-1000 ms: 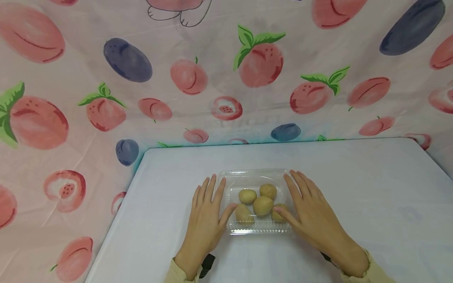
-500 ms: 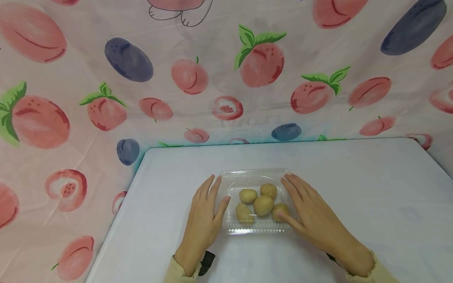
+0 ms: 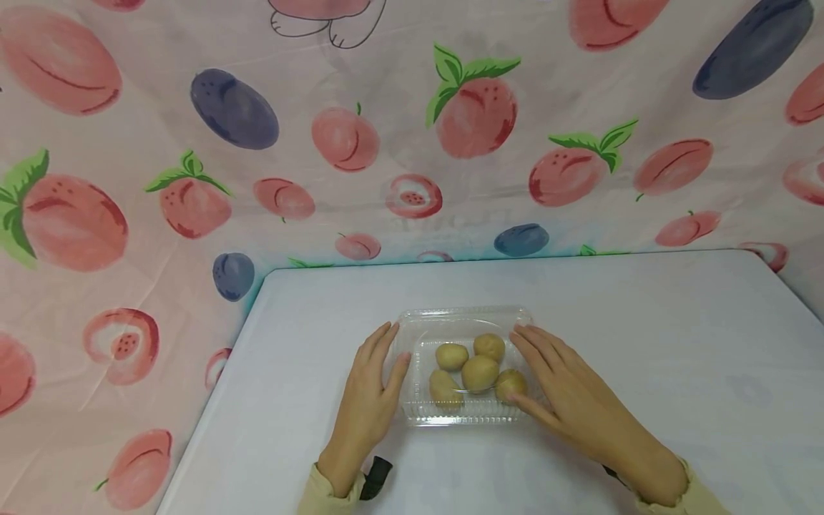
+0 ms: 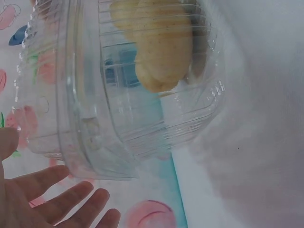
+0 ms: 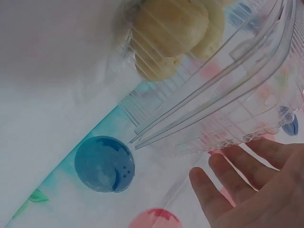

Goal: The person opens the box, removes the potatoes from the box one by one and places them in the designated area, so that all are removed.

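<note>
A clear plastic clamshell box [image 3: 465, 420] with its lid over it stands on the white table, and several potatoes [image 3: 480, 375] lie inside. My left hand [image 3: 365, 400] is beside the box's left side, its fingers extended and apart from the wall in the left wrist view. On the other side my right hand [image 3: 576, 390] lies along the lid's right edge, fingers extended, thumb over the front right potato. Seen from the right wrist, its fingertips [image 5: 221, 164] are close to the lid; contact is hard to tell. Lid and base rims [image 5: 209, 102] meet near the corner with a thin gap.
The white tabletop [image 3: 676, 357] stretches around the box. Behind and to the left hangs a pale cloth [image 3: 463, 193] printed with red and blue fruit. A dark wrist strap [image 3: 376, 478] shows at the left sleeve.
My left hand has drawn slightly left, its thumb leaving the lid above the potatoes. The right hand has shifted little, its fingertips a bit lower. Box and potatoes stay nearly in place.
</note>
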### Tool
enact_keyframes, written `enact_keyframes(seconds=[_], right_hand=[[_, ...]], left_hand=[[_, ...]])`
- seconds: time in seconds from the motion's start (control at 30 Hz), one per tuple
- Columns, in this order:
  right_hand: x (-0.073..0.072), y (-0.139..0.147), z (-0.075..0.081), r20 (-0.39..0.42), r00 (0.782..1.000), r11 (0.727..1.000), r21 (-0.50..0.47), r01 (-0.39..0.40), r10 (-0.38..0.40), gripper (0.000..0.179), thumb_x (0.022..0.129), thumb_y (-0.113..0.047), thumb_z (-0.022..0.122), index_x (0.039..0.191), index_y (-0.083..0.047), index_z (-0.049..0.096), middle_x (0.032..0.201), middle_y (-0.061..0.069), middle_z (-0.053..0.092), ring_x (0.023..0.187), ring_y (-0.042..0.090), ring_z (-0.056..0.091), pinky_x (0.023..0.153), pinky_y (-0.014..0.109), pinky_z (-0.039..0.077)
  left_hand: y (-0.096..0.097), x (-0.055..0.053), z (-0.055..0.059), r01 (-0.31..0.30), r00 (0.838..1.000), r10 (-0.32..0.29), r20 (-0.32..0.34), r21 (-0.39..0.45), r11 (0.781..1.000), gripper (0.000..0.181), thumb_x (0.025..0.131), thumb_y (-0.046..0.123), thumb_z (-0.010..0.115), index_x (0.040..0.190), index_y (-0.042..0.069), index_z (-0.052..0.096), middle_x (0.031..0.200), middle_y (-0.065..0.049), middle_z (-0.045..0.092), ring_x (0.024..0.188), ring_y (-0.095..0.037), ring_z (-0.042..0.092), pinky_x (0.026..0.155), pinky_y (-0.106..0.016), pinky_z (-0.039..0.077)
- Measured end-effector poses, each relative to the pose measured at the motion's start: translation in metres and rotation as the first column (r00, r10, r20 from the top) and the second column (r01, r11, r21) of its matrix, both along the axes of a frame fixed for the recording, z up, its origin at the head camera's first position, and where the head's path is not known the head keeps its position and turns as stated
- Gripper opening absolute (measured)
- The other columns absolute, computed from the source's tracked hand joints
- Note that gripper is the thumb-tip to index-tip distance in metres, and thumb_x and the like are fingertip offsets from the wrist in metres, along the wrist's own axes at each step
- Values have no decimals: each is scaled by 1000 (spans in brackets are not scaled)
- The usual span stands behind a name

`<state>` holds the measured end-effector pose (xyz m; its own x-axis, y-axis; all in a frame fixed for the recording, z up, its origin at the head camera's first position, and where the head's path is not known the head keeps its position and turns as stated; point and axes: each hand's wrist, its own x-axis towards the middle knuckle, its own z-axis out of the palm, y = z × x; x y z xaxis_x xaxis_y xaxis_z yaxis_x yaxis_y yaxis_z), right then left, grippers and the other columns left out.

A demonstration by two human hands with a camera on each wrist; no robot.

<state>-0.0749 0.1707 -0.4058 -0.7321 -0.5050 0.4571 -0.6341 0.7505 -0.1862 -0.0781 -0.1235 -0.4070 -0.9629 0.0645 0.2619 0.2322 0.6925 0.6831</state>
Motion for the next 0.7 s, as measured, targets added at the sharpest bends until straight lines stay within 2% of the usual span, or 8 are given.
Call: enact_keyframes(seconds=[0.17, 0.5, 0.7], right_hand=[[1, 1, -2, 22, 1000, 1000, 21, 6, -6, 81, 87, -47, 71, 147, -2, 41, 148, 13, 45, 138, 28, 40, 121, 25, 13], [3, 5, -6, 12, 1000, 999, 47, -8, 8, 89, 82, -55, 73, 147, -3, 42, 147, 12, 46, 136, 27, 42, 121, 20, 8], [4, 8, -8, 22, 999, 998, 52, -24, 23, 89, 83, -59, 70, 147, -4, 42, 148, 11, 46, 136, 28, 42, 120, 15, 0]], left_hand=[[-2, -2, -3, -7, 1000, 6, 22, 28, 1000, 51, 105, 44, 45, 149, 20, 45, 153, -2, 43, 143, -26, 39, 114, -53, 35], [-6, -6, -10, 8, 999, -13, 35, 121, 993, 50, 104, 41, 47, 147, 14, 47, 151, -7, 47, 141, -29, 42, 114, -54, 35], [-7, -9, -14, 10, 999, -19, 51, 161, 987, 49, 104, 39, 49, 146, 14, 48, 148, -6, 49, 132, -27, 51, 107, -49, 44]])
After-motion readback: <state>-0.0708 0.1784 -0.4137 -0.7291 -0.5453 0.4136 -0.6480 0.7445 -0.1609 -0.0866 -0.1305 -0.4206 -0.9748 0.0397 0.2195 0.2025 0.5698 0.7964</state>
